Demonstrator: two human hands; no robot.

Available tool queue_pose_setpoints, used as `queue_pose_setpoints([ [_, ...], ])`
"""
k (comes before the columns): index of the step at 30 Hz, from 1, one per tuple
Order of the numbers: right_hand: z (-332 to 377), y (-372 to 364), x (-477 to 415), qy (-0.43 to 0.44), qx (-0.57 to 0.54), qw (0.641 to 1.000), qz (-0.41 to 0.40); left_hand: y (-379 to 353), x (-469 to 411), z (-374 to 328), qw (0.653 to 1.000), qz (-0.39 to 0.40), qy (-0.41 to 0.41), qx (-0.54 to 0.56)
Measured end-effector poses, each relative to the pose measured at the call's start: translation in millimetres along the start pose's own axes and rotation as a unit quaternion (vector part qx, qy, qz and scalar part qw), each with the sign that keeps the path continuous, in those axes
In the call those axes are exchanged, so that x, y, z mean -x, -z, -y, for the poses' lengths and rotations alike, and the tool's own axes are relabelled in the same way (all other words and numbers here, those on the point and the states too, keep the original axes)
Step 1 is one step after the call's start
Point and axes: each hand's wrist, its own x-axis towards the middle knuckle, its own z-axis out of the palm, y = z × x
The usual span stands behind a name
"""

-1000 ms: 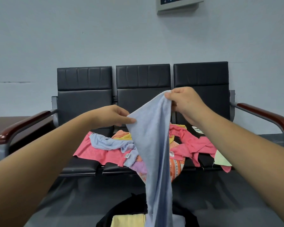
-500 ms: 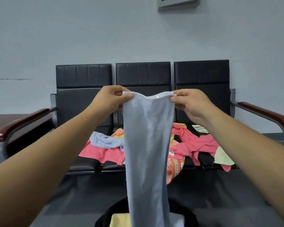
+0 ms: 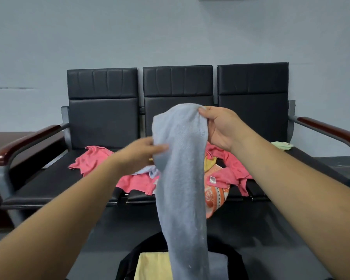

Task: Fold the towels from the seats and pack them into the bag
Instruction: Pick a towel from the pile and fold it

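Head view: the right hand (image 3: 220,126) has its grip closed on the top edge of the blue towel (image 3: 182,178), thumb on the near face, the fingers hidden behind the cloth. The towel hangs as a long narrow strip from that hold, in front of the middle of the three black seats (image 3: 103,118); its lower end runs out of the frame at the near edge. The left hand (image 3: 141,152) is motion-blurred at the towel's left edge, lower than the right hand; its fingertips meet the cloth, but whether its grip is closed on the towel cannot be told. A pile of towels (image 3: 93,160), mostly pink, lies across the seats, partly screened by the hanging strip and both forearms. A patterned orange towel (image 3: 216,197) droops over the front edge of the seats. A pale green towel (image 3: 281,146) lies on the right seat, largely hidden behind the right forearm. The black bag (image 3: 127,263) sits on the floor nearest the camera, cut off by the frame; a yellow towel (image 3: 152,265) shows inside it.
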Motion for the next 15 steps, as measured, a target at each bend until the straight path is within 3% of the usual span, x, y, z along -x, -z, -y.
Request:
queue_pose_setpoints([
  [3, -4.2, 3.2, -8.6, -0.013, -0.005, 1.000, -0.007, -20.2, 4.4, 48.1, 0.992, 0.068, 0.058, -0.084],
  [6, -14.6, 21.1, -26.7, -0.026, 0.035, 0.995, -0.087, -36.0, 11.1, 69.4, 0.993, 0.082, 0.082, 0.028],
  [9, -31.0, 49.6, -43.3, -0.115, 0.060, 0.979, -0.156, -45.8, 16.0, 66.6, 0.973, 0.105, 0.095, 0.180],
  [12, -49.3, 68.6, -42.5, -0.208, 0.058, 0.964, -0.157, -50.0, 13.6, 61.8, 0.951, 0.138, 0.077, 0.265],
  [15, -71.5, 80.9, -37.0, -0.229, 0.035, 0.964, -0.134, -57.6, 5.5, 55.1, 0.932, 0.128, 0.065, 0.332],
])
